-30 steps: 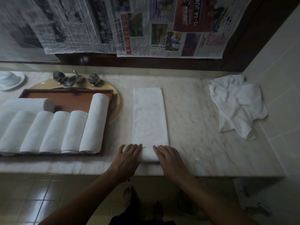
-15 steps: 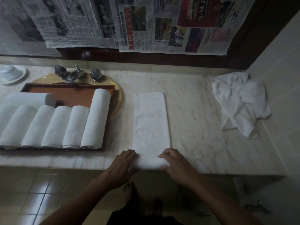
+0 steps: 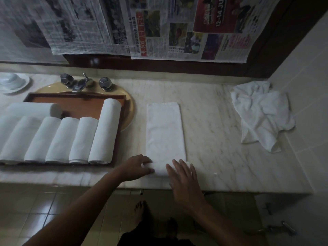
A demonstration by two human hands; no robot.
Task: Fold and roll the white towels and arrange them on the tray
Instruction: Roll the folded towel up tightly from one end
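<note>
Folded towel point(image 3: 165, 132): long white strip on the marble counter point(image 3: 216, 142), just right of the tray, running near to far. Near end now turned over into a short first roll at the counter's front edge; lay flat there a second ago.
Left hand point(image 3: 136, 168): at the roll's left end, fingers curled round it, thumb beneath, gripping the cloth.
Right hand point(image 3: 182, 176): no longer curled as half a second ago; fingers straight and spread over the roll's right part, pressing down, grasping nothing.
Step in hand: rolling just begun; most of the strip yet flat, so probably a push away toward the far end next, edges kept square.
Tray point(image 3: 74, 95): brown, left of the strip, set across the basin point(image 3: 130, 110); unmoved.
Rolled towels point(image 3: 83, 139): a row side by side on the tray, one more point(image 3: 33, 110) crosswise behind; room for the new roll hard to judge.
Crumpled towel point(image 3: 260, 114): far right by the tiled wall, well apart, untouched, yet to be folded.
Tap point(image 3: 79, 84): at the basin's far side.
Newspaper point(image 3: 168, 27): sheets hung across the far wall.
</note>
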